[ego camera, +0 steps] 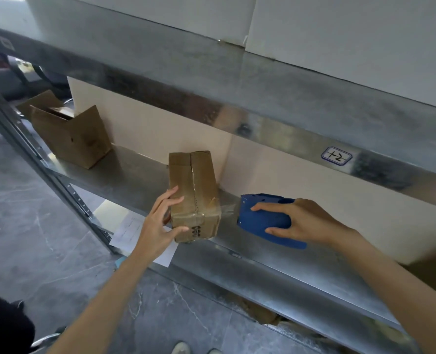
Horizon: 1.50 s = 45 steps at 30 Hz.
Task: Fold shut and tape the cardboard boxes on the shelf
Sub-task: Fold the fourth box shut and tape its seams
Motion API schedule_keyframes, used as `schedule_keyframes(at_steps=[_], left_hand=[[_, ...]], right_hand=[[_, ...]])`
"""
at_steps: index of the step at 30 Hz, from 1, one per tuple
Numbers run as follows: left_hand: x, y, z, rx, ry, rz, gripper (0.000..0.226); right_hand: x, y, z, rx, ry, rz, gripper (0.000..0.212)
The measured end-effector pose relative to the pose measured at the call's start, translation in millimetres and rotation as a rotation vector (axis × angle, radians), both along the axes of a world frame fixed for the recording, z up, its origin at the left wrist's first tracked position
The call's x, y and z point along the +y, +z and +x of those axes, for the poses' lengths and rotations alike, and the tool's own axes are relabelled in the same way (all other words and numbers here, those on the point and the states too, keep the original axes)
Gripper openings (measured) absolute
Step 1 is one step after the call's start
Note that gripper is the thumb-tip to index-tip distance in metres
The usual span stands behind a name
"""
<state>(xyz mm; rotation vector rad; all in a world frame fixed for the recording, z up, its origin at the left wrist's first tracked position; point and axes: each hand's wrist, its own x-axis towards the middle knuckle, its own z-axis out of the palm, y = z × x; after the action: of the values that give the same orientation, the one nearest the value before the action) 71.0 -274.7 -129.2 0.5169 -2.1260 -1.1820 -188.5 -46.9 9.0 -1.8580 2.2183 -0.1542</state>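
Left grip [160,222] clasps the near-left corner of the box [195,185]; brace it firmly while the right grip [303,221], wrapped round the blue tape dispenser [259,219], tears the tape [228,212] cleanly.

On the shelf [132,172] I see the taped box [194,190], tape dispenser [260,219] just right, open box [76,141] well left behind.
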Motion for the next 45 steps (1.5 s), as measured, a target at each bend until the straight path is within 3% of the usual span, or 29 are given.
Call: schedule_keyframes(at_steps=[8,23,28,35,39,45], left_hand=[[1,1,-1,-0.016,0.014,-0.011,0.073],[5,8,1,-0.004,0.002,0.028,0.064],[6,12,1,-0.024,0.004,0.053,0.065],[9,14,0,-0.027,0.014,0.105,0.064],[9,12,1,-0.021,0.016,0.091,0.064],[9,14,-1,-0.033,0.031,0.085,0.065]], right_hand=[[-19,-12,12,0.001,-0.057,0.023,0.052],[-59,-47,56,0.316,-0.097,-0.030,0.051],[-57,-80,38,0.172,-0.239,-0.017,0.053],[-37,-121,8,-0.194,-0.513,-0.124,0.053],[-37,-133,4,-0.238,-0.553,-0.183,0.056],[-35,-144,6,-0.215,-0.499,-0.107,0.061]])
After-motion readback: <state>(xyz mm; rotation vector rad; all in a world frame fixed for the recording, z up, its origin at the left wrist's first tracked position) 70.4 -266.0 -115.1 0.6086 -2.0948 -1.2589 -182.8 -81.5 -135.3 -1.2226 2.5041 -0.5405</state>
